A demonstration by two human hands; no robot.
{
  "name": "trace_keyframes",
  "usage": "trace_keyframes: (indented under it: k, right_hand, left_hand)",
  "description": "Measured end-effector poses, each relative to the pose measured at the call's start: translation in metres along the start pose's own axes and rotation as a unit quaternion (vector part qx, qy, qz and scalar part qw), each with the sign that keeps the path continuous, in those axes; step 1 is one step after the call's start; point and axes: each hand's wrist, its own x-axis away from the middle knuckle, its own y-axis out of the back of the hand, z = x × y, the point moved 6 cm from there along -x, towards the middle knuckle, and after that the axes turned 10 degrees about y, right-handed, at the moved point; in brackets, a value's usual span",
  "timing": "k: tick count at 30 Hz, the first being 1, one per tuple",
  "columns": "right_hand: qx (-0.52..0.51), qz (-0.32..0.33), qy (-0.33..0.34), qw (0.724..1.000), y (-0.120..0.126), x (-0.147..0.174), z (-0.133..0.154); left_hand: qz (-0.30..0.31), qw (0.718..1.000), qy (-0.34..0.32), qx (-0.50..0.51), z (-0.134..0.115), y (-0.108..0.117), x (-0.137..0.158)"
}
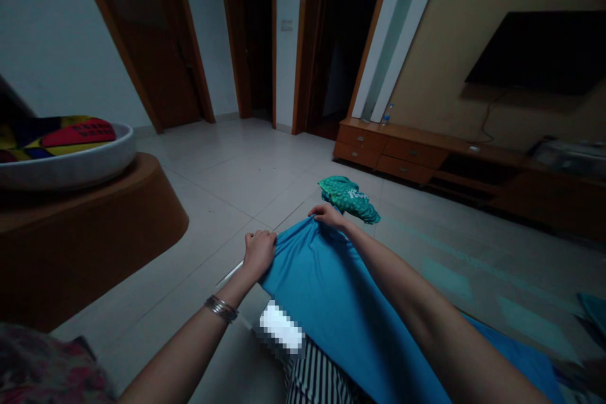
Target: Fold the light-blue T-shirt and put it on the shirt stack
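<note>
Two bare hands hold a big blue cloth (326,284) by its top edge, so the step in hand looks like pulling that edge out between them. The left hand (259,247) has its fingers curled tight over one part of the edge, and the right hand (326,215) pinches the edge a bit farther along, where the cloth bunches into small folds. The cloth slopes from the hands down toward the bottom of the view, above the pale floor (227,170). I think the next move calls for a firm hold with both hands and a gentle tug, to get the folds flat. Some things are hard to see. The right arm covers part of the cloth, and its low end is cut off. A black-and-white striped cloth (312,372) peeks out below, mostly hidden. A blurry square patch (283,328) hides whatever is next to it. A green patterned cloth (345,196) lies crumpled past the right hand, its white marks too small to read.
</note>
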Motion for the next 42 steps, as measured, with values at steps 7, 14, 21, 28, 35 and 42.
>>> trace_keyframes:
  k: [7,14,21,28,35,42]
  right_hand:
    - [0.052,0.006,-0.009,0.999,-0.003,-0.007,0.004]
    - [0.121,0.040,0.002,0.992,-0.028,-0.021,0.017]
    - [0.210,0.047,-0.002,0.977,-0.031,-0.025,0.023]
    - [0.257,0.052,-0.015,0.965,-0.025,-0.026,0.022]
    - [0.244,0.011,-0.029,0.969,-0.031,-0.018,0.021]
    - [0.180,-0.054,-0.011,0.982,-0.005,0.001,0.026]
  left_hand:
    - [0.086,0.963,0.180,0.179,0.040,0.001,-0.019]
    - [0.123,0.959,0.208,0.151,0.052,-0.004,-0.014]
    - [0.039,0.991,0.086,0.098,0.046,-0.008,-0.014]
    - [0.060,0.992,0.061,0.091,0.039,-0.021,-0.019]
    - [0.117,0.918,0.163,0.341,0.044,-0.016,-0.027]
    - [0.144,0.973,0.165,0.071,0.051,-0.008,-0.006]
